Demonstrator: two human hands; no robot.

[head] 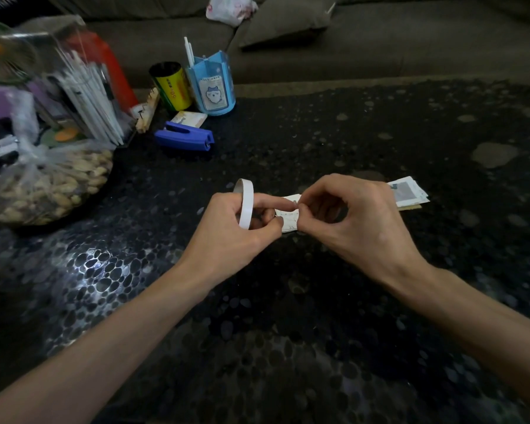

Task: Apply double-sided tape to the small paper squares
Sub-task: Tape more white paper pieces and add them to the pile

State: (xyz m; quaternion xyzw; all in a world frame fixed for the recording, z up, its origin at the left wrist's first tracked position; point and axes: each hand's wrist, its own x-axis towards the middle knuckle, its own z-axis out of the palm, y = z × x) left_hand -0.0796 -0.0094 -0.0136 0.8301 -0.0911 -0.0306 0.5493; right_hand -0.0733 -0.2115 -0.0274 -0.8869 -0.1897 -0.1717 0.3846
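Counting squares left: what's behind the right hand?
A stack of paper pieces lies on the table behind the right hand. The hand covers its left end, so no count.

Stapler (185,138) before pen holder (212,87), seemingly.

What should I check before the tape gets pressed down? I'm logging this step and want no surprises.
1. Tape roll in the left hand: ok, looped over the fingers.
2. Paper square held by both hands: ok, right hand pinches its top edge.
3. Tape end on the square: cannot tell, fingers cover it.
4. Spare squares nearby: ok, stacked by the right hand.
5. Table under the hands free of objects: ok.
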